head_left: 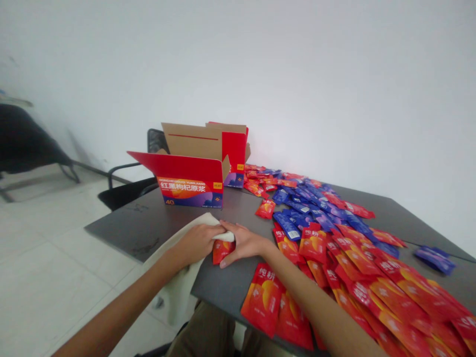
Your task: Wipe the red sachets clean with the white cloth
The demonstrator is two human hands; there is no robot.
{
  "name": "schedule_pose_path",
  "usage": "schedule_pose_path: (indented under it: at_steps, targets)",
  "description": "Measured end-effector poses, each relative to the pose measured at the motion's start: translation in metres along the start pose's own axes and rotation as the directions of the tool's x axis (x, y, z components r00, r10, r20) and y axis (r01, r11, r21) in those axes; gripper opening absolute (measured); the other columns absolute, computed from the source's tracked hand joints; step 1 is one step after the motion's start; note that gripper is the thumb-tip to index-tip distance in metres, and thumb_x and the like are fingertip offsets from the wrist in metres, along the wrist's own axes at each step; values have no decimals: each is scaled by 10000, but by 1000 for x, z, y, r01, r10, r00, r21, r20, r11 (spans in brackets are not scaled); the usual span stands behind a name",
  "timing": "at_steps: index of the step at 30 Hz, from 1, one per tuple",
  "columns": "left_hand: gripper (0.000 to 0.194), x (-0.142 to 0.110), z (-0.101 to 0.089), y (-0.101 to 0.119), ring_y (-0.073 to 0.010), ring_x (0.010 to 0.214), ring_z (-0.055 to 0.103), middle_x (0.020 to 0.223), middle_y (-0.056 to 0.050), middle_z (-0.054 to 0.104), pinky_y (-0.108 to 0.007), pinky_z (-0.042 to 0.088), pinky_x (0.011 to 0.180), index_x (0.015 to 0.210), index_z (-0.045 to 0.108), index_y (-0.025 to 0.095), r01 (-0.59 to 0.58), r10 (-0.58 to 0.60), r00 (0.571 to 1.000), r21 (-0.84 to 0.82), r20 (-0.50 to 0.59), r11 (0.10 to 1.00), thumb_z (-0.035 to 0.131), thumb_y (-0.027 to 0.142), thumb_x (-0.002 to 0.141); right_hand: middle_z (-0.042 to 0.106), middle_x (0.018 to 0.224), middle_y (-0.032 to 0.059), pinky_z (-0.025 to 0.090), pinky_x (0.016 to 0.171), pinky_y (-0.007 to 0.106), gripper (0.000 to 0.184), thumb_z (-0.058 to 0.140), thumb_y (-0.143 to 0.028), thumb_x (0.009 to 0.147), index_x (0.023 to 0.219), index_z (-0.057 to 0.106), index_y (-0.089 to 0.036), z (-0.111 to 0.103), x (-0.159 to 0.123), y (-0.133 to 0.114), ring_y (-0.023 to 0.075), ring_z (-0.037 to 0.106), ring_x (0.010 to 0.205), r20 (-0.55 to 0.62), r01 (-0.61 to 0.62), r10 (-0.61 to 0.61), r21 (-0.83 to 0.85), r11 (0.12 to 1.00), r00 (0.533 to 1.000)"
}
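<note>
My left hand (198, 243) is closed on a pale cloth (180, 287), which drapes over the table's near edge. A corner of the cloth lies across the top of a small red pouch (220, 252). From the other side, my right hand (248, 241) curves around this pouch, its thumb along the lower edge and its fingers at the cloth. The two hands meet at their fingertips. Several more red pouches (262, 297) lie on the table just right of my right hand, some beneath its forearm.
Red and blue pouches (293, 225) cover the right side of the dark table (245, 210). An open red and purple carton (191, 181) stands at the back left, with a second carton (235, 153) behind it. Black chairs (126, 191) stand beyond, near the white wall.
</note>
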State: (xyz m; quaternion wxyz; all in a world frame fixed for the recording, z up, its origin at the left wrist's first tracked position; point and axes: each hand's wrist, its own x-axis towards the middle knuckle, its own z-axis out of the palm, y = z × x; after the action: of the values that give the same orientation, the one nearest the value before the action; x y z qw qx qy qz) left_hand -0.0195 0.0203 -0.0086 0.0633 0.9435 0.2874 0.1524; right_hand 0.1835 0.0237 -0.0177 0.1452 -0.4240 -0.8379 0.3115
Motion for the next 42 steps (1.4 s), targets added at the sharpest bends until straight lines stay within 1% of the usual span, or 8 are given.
schedule_pose_path:
  at_steps: [5,11,17,22,28,34,39,42]
  targets:
    - [491,-9,7,12,-206,1252,513,1324,-113,582,-341,366,1095,1260,552,133,-140,140,990,-3,21,990,447,23,793,202,1566,160,62,1196,461,1314,823,-575,470,1506,124,-169,1,1,2,284,194,1456,15,0,0,-18,1000,1000]
    - [453,-1,-3,7,-238,1152,592,1261,-103,629,-384,435,1020,1205,590,169,37,-37,999,-3,6,999,428,30,805,201,1571,134,40,1197,469,1257,807,-579,511,1505,143,-193,0,0,1,287,191,1457,12,0,0,-8,1000,1000]
    - [475,-10,4,15,-217,1234,528,1310,-107,593,-345,385,1076,1244,561,140,-116,116,993,-12,15,993,446,34,796,198,1565,167,69,1195,470,1323,830,-567,465,1505,122,-157,1,1,3,292,194,1455,13,8,-8,-25,1000,1000]
    - [463,-2,-3,4,-245,1109,617,1230,-97,648,-396,451,1001,1211,593,170,69,-70,998,-8,-7,998,426,29,803,208,1568,136,54,1196,468,1255,816,-568,503,1503,155,-197,0,0,0,287,196,1455,-2,3,-3,-14,1000,1000]
    - [449,-10,5,14,-215,1229,536,1307,-116,594,-336,377,1084,1218,582,130,-129,129,992,-12,4,992,467,39,794,209,1562,165,71,1195,467,1304,834,-550,471,1504,140,-160,0,0,0,294,204,1452,8,-4,4,-30,1000,1000]
    - [452,-2,-3,6,-239,1136,602,1265,-109,624,-376,444,1005,1227,577,171,49,-49,999,16,2,999,445,50,812,234,1559,147,75,1195,468,1254,825,-554,497,1499,175,-170,0,-1,-2,294,210,1450,-9,-13,13,-2,1000,1000]
    - [463,-10,5,17,-223,1230,534,1302,-133,593,-344,390,1070,1237,567,124,-107,106,994,30,26,994,454,41,795,212,1562,166,77,1195,457,1308,825,-571,472,1503,137,-153,0,0,-1,284,195,1456,12,-10,10,-37,999,1000]
    - [475,-9,1,12,-221,1207,554,1292,-114,606,-351,407,1053,1250,561,144,-55,55,999,16,3,998,435,36,804,206,1567,148,69,1195,461,1269,820,-562,495,1502,153,-175,-2,-1,-3,281,183,1459,20,2,-1,-34,999,1000]
